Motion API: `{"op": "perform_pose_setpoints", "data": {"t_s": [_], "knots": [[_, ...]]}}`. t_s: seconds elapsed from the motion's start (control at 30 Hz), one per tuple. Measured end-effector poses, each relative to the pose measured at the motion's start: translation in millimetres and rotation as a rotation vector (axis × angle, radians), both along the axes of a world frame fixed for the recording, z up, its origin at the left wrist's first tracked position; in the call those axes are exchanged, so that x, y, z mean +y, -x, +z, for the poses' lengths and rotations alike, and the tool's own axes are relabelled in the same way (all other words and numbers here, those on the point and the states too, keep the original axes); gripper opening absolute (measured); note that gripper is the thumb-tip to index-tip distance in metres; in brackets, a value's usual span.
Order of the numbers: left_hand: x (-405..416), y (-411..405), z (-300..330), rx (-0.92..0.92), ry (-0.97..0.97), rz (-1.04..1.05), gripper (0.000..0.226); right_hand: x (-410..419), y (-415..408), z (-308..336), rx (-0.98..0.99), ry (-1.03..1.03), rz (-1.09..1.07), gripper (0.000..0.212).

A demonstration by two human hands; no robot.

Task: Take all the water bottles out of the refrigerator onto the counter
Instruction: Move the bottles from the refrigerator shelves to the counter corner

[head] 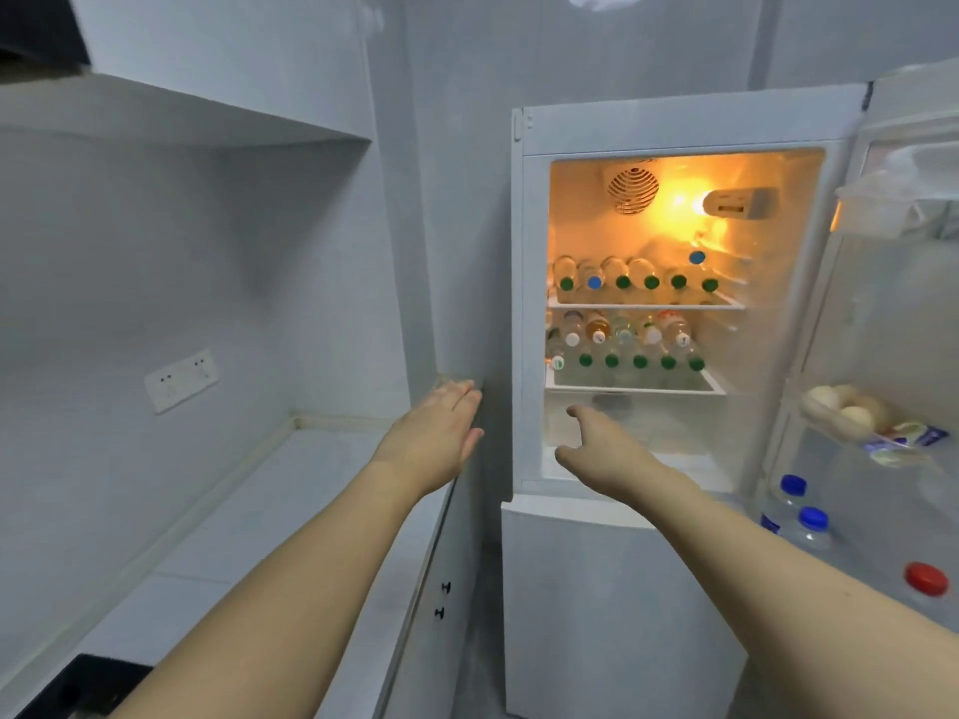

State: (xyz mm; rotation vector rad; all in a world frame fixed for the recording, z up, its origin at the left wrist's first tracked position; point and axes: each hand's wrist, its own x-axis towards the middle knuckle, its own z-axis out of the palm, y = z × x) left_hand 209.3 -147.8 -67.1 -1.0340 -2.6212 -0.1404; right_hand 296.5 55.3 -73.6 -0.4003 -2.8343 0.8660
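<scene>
Refrigerator (pixel 524 303) stood open, water bottles (pixel 625 280) lying on its shelves, left hand (pixel 441 433) flat beside it – fingers straight, right hand (pixel 604 448) spread before it – empty.

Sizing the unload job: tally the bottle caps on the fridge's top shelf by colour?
Green caps: 5
Blue caps: 2
Total: 7
</scene>
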Motion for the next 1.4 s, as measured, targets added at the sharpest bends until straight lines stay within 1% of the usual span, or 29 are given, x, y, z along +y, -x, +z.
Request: {"op": "perform_pose_setpoints", "data": {"t_s": [0.13, 0.37, 0.57, 0.67, 0.8, 0.93, 1.07, 1.13, 1.23, 1.33, 1.4], "knots": [[30.6, 50.9, 19.6, 0.026, -0.028, -0.082, 0.054, 33.3, 49.0, 24.7, 0.02, -0.013, -0.077, 0.062], [107.4, 118.6, 51.0, 0.11, -0.098, -0.229, 0.055, 80.5, 109.8, 52.6, 0.143, -0.048, -0.156, 0.057], [173.8, 150.1, 48.4, 0.132, -0.098, -0.339, 0.052, 137.9, 136.8, 56.5, 0.185, -0.03, -0.219, 0.055], [206.1, 168.3, 44.6, 0.129, -0.098, -0.381, 0.049, 175.7, 152.7, 55.9, 0.184, -0.023, -0.253, 0.058], [254.7, 200.7, 44.4, 0.142, -0.098, -0.378, 0.05, 236.7, 181.5, 60.0, 0.214, -0.003, -0.334, 0.054], [301.5, 230.7, 60.5, 0.191, -0.077, -0.379, 0.052, 289.2, 211.9, 72.7, 0.257, 0.057, -0.379, 0.053], [355.6, 266.7, 83.3, 0.231, -0.042, -0.362, 0.053, 341.3, 242.3, 82.7, 0.332, 0.072, -0.429, 0.043], [382.3, 282.8, 93.8, 0.255, -0.023, -0.346, 0.054, 363.7, 253.4, 81.6, 0.329, 0.079, -0.468, 0.047], [420.9, 306.1, 108.0, 0.277, 0.006, -0.342, 0.054, 392.3, 268.4, 75.9, 0.323, 0.056, -0.501, 0.044], [456.2, 327.1, 119.2, 0.284, 0.033, -0.354, 0.052, 420.8, 289.5, 69.3, 0.297, 0.041, -0.54, 0.051], [478.2, 337.8, 124.7, 0.286, 0.063, -0.366, 0.053, 435.1, 304.0, 64.5, 0.294, 0.017, -0.551, 0.049]]}}
